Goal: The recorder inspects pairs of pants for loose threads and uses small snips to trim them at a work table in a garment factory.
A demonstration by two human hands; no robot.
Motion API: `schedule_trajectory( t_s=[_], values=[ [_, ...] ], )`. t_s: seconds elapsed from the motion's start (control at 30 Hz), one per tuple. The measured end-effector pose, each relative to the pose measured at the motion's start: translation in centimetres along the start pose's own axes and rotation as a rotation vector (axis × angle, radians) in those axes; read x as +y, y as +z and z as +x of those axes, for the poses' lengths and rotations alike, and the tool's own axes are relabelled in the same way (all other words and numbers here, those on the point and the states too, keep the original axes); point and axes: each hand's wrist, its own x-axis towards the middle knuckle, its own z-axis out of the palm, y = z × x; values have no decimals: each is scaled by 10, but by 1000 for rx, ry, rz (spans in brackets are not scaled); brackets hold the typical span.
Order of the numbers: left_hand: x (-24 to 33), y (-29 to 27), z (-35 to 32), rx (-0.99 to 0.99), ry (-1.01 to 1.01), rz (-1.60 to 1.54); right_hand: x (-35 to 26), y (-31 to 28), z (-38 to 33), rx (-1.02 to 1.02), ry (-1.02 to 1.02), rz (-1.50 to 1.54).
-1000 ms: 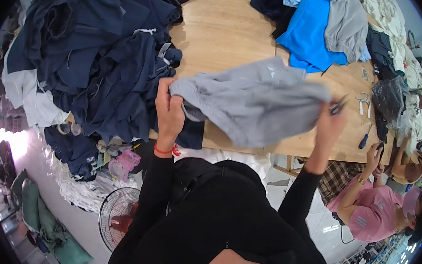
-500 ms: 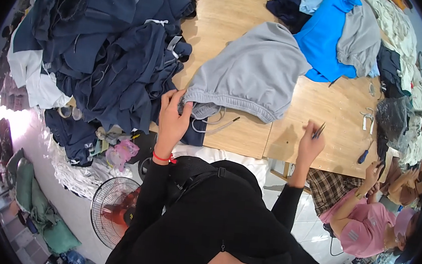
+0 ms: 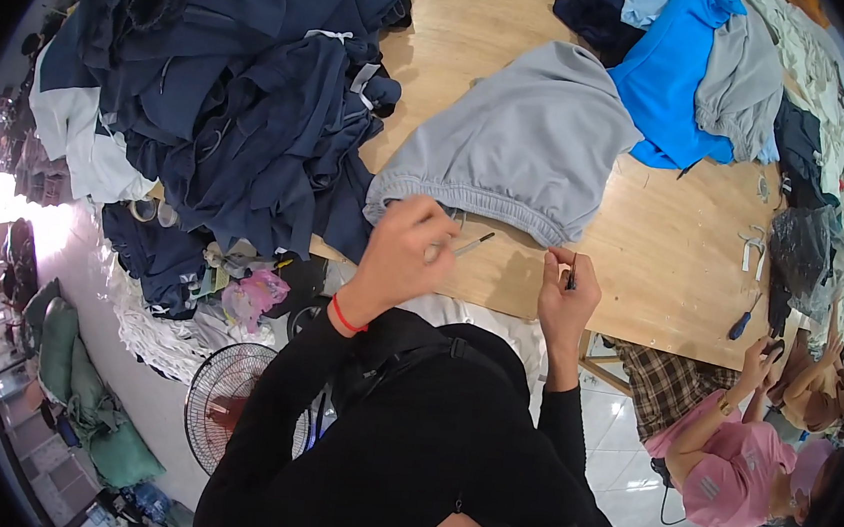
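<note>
- The grey garment [image 3: 518,136] lies spread flat on the wooden desk [image 3: 644,253], its elastic waistband turned toward me at the near edge, between the navy heap and the blue top.
- My left hand [image 3: 405,252] is curled loosely over the waistband's left end, fingers bent down onto the cloth; whether it also has the thin pen-like stick [image 3: 471,244] beside it, I cannot tell.
- My right hand [image 3: 568,294] is pinched shut on a small dark tool [image 3: 572,274], held upright just off the waistband's right end.
- To do this well, I judge I should keep the band pinned flat with the left hand and bring the tool in low, so the elastic does not bunch or slide.
- Counting: one grey garment in front of me, a second grey piece [image 3: 739,85] farther off, one bright blue top [image 3: 675,70], one big heap of navy clothes [image 3: 244,117].
- One blue-handled screwdriver [image 3: 741,325] near the desk's right edge; one floor fan [image 3: 243,414] below.
- One other person in a pink shirt [image 3: 735,472] sits at the right.
</note>
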Motion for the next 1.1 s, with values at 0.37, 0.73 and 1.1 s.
schedule_trajectory(
  t_s=[0.37, 0.73, 1.1],
  values=[
    [11, 27, -12, -120, 39, 399, -21, 53, 9, -171, -328, -231],
    [13, 35, 44, -129, -183, -12, -74, 13, 20, 165, -604, 75],
    [-83, 107, 78, 356, 1, -542, -139, -6, -29, -22, -853, 244]
  ],
)
